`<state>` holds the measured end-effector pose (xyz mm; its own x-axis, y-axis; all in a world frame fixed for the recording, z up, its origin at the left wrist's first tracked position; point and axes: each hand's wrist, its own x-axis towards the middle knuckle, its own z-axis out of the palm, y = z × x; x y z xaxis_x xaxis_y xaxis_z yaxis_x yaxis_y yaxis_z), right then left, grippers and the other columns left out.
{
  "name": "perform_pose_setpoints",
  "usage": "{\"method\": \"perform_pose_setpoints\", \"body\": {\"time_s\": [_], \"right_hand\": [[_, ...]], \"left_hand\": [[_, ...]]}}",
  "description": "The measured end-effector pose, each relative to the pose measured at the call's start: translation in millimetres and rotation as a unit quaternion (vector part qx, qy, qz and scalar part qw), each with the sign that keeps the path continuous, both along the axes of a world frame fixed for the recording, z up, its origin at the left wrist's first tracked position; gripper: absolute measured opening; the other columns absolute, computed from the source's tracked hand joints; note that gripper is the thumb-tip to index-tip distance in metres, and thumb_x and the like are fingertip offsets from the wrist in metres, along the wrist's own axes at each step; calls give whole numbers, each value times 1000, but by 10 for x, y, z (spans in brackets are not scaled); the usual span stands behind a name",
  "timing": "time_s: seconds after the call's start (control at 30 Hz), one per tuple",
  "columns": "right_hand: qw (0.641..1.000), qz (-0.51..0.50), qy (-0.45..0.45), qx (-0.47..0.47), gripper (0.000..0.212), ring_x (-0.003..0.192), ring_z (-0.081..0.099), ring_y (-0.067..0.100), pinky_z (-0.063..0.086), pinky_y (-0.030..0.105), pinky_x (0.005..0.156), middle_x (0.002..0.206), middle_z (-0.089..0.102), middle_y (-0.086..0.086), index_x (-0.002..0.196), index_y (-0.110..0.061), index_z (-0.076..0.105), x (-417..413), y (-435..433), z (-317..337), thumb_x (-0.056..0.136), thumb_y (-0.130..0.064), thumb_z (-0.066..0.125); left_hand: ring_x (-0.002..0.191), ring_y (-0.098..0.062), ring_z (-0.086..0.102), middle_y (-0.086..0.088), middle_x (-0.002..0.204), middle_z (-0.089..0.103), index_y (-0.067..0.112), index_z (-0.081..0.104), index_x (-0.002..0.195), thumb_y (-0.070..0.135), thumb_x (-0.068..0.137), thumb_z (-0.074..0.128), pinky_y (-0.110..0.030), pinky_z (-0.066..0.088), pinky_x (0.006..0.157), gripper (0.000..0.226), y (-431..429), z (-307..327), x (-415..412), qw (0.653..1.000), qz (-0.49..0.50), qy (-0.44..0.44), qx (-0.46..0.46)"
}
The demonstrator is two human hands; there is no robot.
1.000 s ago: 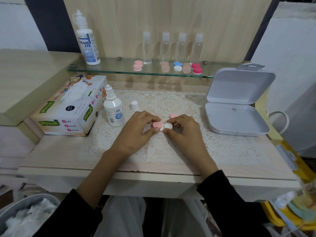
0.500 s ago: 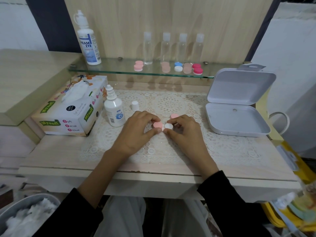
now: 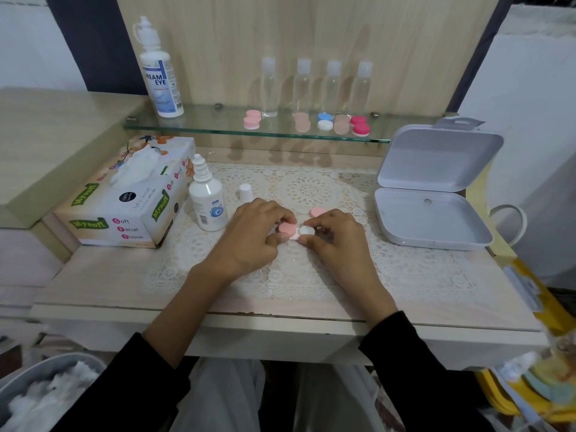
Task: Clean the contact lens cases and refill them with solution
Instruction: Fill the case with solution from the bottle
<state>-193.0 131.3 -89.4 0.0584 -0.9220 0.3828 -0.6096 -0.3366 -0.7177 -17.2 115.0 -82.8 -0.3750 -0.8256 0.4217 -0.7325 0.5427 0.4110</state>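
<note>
A contact lens case lies on the lace mat at the table's middle, pink cap on its left well, white on its right. My left hand pinches the pink-capped side. My right hand pinches the white cap. A loose pink cap lies just behind my right hand. The small solution bottle stands uncapped to the left, its white cap beside it on the mat.
A tissue box sits at the left. An open white hinged box stands at the right. The glass shelf carries a large solution bottle, several clear bottles and several lens cases. A bin of used tissues is at the lower left.
Both hands stay on the lens case with only slight finger shifts. The case and the other items have not moved.
</note>
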Motion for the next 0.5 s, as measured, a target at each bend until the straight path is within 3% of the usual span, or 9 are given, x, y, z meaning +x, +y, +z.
{"method": "perform_pose_setpoints", "body": {"time_s": [0.1,0.33,0.5], "right_hand": [[1000,-1,-2,-4,22,96,49,14,37,16,78,90,56,-7,101,-13,74,7,-2,9,80,-17,76],[1000,-1,-1,1,23,95,55,22,48,39,85,85,52,-14,98,-13,75,26,-23,26,76,-14,79],[1000,-3,-10,6,21,91,55,23,44,33,79,82,54,-15,95,-15,76,18,-20,25,74,-15,80]], "left_hand": [[97,-14,51,6,100,64,17,66,103,7,81,67,-35,40,91,25,-14,-5,14,1000,-15,11,13],[97,-15,52,6,101,65,14,66,105,0,81,67,-15,35,85,28,-33,-26,25,999,-42,18,18],[98,-17,53,4,102,66,13,67,106,0,81,67,-19,37,86,29,-32,-22,35,998,-51,23,22]]}}
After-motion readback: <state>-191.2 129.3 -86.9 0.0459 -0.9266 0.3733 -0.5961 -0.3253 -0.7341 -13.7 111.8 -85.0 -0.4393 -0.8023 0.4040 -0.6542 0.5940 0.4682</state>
